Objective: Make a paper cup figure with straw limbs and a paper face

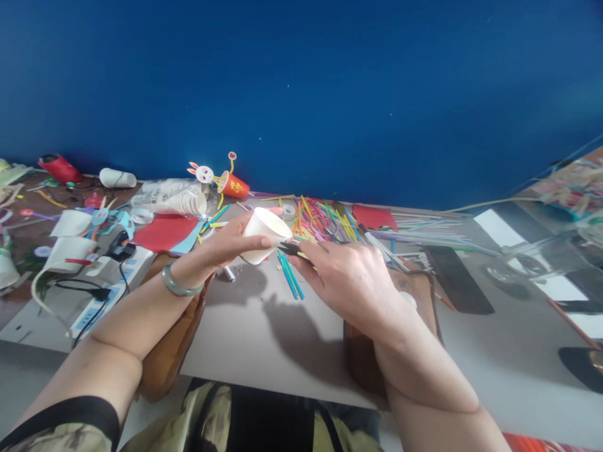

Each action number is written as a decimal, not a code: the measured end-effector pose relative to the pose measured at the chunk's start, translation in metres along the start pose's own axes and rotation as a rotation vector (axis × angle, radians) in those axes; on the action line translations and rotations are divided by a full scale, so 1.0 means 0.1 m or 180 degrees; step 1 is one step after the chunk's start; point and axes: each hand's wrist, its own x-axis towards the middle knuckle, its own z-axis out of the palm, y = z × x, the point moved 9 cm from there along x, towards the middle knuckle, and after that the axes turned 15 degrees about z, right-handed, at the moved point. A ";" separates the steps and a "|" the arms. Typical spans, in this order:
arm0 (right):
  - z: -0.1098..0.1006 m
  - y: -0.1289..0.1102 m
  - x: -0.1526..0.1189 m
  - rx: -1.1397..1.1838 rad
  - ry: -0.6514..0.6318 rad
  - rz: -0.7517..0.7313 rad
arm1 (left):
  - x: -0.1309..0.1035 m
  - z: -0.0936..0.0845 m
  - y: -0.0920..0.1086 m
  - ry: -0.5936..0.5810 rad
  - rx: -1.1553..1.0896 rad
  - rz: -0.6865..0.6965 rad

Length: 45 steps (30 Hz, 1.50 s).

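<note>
My left hand (235, 238) is closed around a white paper cup (269, 229), tilted with its open mouth towards the upper right. My right hand (353, 276) is closed on a dark slim tool (288, 247), its tip at the cup's lower right side. The fingers cover most of this tool, so its exact kind does not show. Below the cup, several blue straws (291, 276) lie on the grey table (264, 333). Behind the hands is a spread of coloured straws and strips (315, 220).
An orange cup with a paper rabbit head (235, 186) lies by the blue wall. To the left are stacked white cups (181, 202), red paper (164, 231) and a power strip (113, 285) with cables. A dark phone-like slab (456, 279) and a clear container (541, 257) are on the right.
</note>
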 end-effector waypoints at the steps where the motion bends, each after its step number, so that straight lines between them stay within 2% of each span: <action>1: 0.00 0.00 0.00 -0.0007 0.0003 -0.0021 | 0.00 -0.01 -0.01 0.0018 0.0012 -0.0024; 7: -0.02 -0.02 -0.01 -0.0016 0.0105 -0.0181 | -0.02 -0.04 -0.08 0.0045 0.0153 -0.0235; 12: -0.04 -0.04 -0.04 -0.0022 0.0213 -0.0345 | -0.02 -0.08 -0.09 -0.0085 0.0337 -0.0171; 16: -0.06 -0.04 -0.06 0.0010 0.0267 -0.0399 | -0.01 -0.08 -0.10 -0.0136 0.0220 -0.0170; 23: -0.15 -0.06 -0.08 0.0071 0.0546 -0.0504 | 0.01 -0.03 0.01 -0.0068 -0.0009 -0.0128; 27: -0.20 0.00 -0.04 0.0280 0.0646 -0.0335 | 0.02 0.00 0.12 0.0088 -0.0260 0.0048; 32: -0.17 0.09 0.03 0.0788 0.0449 0.0043 | 0.06 -0.06 0.19 0.0412 -0.0688 0.0558; 35: -0.12 0.07 0.06 0.1109 0.0230 0.0102 | 0.07 -0.07 0.13 0.0507 -0.0968 0.0556; 45: -0.06 0.02 0.07 0.1278 0.0041 0.0109 | 0.06 0.01 0.15 0.0328 -0.0785 0.0590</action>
